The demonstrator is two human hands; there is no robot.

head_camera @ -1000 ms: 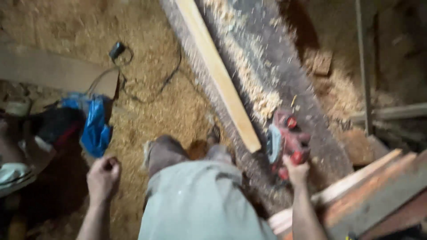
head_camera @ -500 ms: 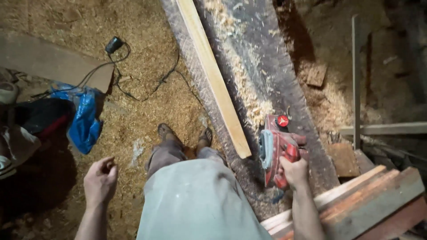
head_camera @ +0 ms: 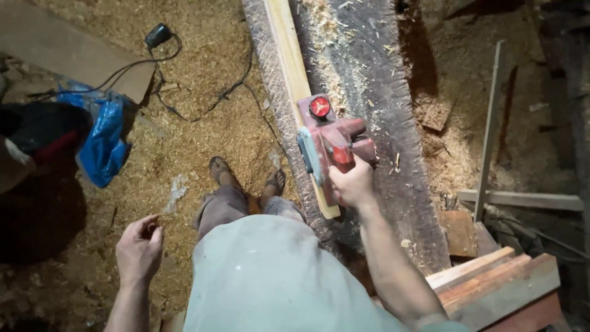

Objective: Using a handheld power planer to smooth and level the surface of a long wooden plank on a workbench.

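Observation:
My right hand (head_camera: 352,182) grips the handle of a red electric planer (head_camera: 330,142). The planer rests on the near end of a long pale wooden strip (head_camera: 289,58), which lies along a dark, rough plank (head_camera: 369,80) covered in shavings. My left hand (head_camera: 140,249) hangs free at my side over the sawdust floor, fingers loosely curled and holding nothing. My sandalled feet (head_camera: 246,175) stand beside the plank.
A black cable and plug (head_camera: 158,35) trail across the sawdust floor. A blue plastic bag (head_camera: 101,138) and dark cloth lie at the left. Stacked boards (head_camera: 491,283) sit at the lower right. A thin wooden stick (head_camera: 488,129) leans at the right.
My right hand has lifted the planer from the dark plank onto the pale strip's near end. My left hand stays low at my side.

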